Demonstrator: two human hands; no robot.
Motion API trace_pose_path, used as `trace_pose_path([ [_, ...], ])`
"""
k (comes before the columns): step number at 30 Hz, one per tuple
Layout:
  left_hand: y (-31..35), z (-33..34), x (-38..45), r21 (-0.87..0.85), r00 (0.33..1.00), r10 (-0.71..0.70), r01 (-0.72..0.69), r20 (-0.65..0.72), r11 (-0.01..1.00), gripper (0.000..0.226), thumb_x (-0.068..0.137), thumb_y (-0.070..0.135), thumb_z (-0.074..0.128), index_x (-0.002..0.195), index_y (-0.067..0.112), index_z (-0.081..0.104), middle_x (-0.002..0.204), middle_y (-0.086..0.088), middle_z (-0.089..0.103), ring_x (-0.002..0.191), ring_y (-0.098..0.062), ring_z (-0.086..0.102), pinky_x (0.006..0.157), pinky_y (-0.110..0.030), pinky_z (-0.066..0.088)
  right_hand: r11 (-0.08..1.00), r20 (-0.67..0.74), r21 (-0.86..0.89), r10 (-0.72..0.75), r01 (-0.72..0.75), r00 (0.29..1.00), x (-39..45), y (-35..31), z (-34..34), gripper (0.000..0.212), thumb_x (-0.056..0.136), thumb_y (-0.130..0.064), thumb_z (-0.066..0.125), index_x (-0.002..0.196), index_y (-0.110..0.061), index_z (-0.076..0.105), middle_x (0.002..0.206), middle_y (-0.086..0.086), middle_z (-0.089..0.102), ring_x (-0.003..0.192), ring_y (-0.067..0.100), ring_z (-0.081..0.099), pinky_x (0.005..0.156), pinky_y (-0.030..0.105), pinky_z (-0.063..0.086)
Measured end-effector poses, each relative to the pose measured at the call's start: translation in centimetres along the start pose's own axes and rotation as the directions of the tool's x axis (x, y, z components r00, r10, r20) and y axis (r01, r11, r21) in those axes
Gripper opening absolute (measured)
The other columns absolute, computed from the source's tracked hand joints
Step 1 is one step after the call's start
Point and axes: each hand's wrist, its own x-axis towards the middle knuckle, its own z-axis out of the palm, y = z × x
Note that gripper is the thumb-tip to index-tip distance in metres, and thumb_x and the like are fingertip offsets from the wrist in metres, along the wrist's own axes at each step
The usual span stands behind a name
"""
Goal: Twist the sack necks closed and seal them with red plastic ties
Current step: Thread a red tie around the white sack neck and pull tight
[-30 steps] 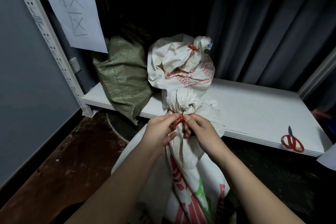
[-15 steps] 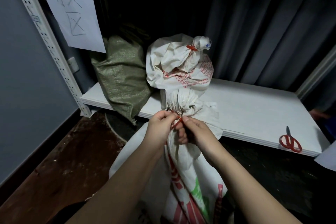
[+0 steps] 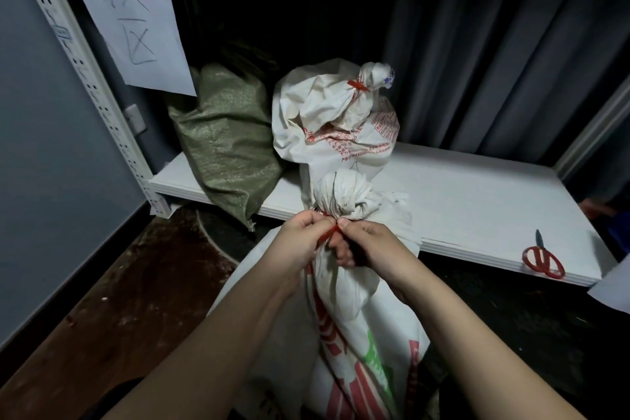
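By the white shelf [image 3: 460, 201], both hands still pinch the red tie [image 3: 328, 235].

Woven sack [image 3: 225, 143] leaning on the shelf [image 3: 477, 201] at left, tied sack [image 3: 335, 119] sitting just right of it, scissors [image 3: 542, 259] lying at the shelf's right front edge, standing sack [image 3: 358, 334] rising before the shelf, both hands meeting at its neck, paper sign [image 3: 126, 10] hanging on the upright [image 3: 85, 72] behind left.

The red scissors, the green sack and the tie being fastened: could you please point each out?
red scissors [image 3: 542, 260], head view, handle loops.
green sack [image 3: 225, 140], head view, woven front.
red tie [image 3: 330, 235], head view, strand between the fingers.
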Motion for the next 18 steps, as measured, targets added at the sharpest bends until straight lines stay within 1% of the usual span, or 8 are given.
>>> trace_pose_path([
  [3,-0.7,-0.8,0.9,0.072,0.999,0.022,-0.019,-0.043,0.997,0.028,0.096,0.009,0.05,0.069,0.004,0.045,0.044,-0.006,0.052,0.034,-0.012,0.049,0.04,-0.015,0.037,0.976,-0.104,-0.183,-0.136,0.115,0.985,0.3,0.5,0.1,0.041,0.099,-0.025,0.046,0.062,-0.013,0.059,0.045,-0.004,0.049,0.043,0.008,0.048,0.051,0.019,0.035],
  [5,-1.4,-1.6,2.0,0.208,0.988,0.095,-0.068,-0.124,0.976,0.024,0.092,0.014,0.058,0.069,0.008,0.054,0.054,-0.004,0.056,0.053,-0.014,0.052,0.051,-0.023,0.04,0.93,-0.116,-0.303,-0.251,0.206,0.961,0.6,0.9,0.1,0.037,0.097,-0.024,0.051,0.062,-0.015,0.061,0.05,-0.005,0.054,0.05,0.007,0.051,0.059,0.021,0.038],
  [8,-2.1,-1.9,2.7,0.351,0.964,0.216,-0.151,-0.156,0.924,0.019,0.091,0.016,0.059,0.074,0.008,0.061,0.064,0.001,0.058,0.057,-0.003,0.052,0.061,-0.021,0.043,0.828,-0.165,-0.488,-0.397,0.275,0.903,0.8,1.5,-0.2,0.028,0.093,-0.021,0.057,0.067,-0.02,0.067,0.074,-0.007,0.056,0.075,0.0,0.053,0.075,0.015,0.038],
  [10,-2.3,-1.7,2.3,0.522,0.916,0.376,-0.256,-0.136,0.813,0.018,0.086,0.03,0.061,0.079,0.014,0.065,0.076,0.007,0.062,0.067,-0.001,0.057,0.073,-0.022,0.046,0.754,-0.211,-0.586,-0.494,0.295,0.843,0.7,1.5,-0.5,0.023,0.092,-0.019,0.06,0.071,-0.016,0.07,0.083,-0.003,0.048,0.085,-0.004,0.048,0.079,0.007,0.034],
  [12,-2.7,-1.9,2.0,0.737,0.824,0.558,-0.318,-0.097,0.596,0.027,0.075,0.046,0.057,0.081,0.021,0.066,0.092,0.009,0.055,0.085,-0.005,0.056,0.081,-0.024,0.043,0.721,-0.244,-0.623,-0.548,0.303,0.8,0.7,1.6,-0.7,0.02,0.091,-0.018,0.06,0.076,-0.01,0.071,0.088,-0.002,0.044,0.087,-0.009,0.045,0.08,0.003,0.032],
  [14,-3.3,-2.1,2.1,0.801,0.76,0.649,-0.362,-0.042,0.477,0.03,0.071,0.047,0.057,0.083,0.021,0.065,0.107,0.01,0.048,0.103,-0.005,0.05,0.088,-0.022,0.039,0.717,-0.27,-0.635,-0.554,0.288,0.787,0.5,1.6,-0.7,0.02,0.092,-0.019,0.06,0.08,-0.007,0.071,0.094,-0.003,0.043,0.085,-0.007,0.044,0.08,0.002,0.031],
  [16,-3.5,-2.1,2.2,0.723,0.774,0.633,-0.436,-0.002,0.536,0.024,0.076,0.04,0.063,0.083,0.017,0.066,0.115,0.011,0.046,0.111,0.004,0.045,0.091,-0.011,0.037,0.675,-0.262,-0.681,-0.586,0.283,0.767,0.2,1.7,-0.4,0.02,0.093,-0.019,0.058,0.082,-0.007,0.071,0.098,-0.004,0.043,0.083,-0.004,0.044,0.078,0.003,0.031],
  [18,-3.6,-1.7,2.4,0.632,0.785,0.619,-0.489,0.019,0.601,0.021,0.08,0.034,0.063,0.08,0.013,0.065,0.105,0.009,0.055,0.099,0.003,0.054,0.086,-0.015,0.044,0.644,-0.254,-0.71,-0.612,0.285,0.749,-0.1,1.7,-0.1,0.02,0.093,-0.018,0.057,0.084,-0.007,0.071,0.1,-0.005,0.044,0.084,-0.002,0.046,0.074,0.005,0.031],
])
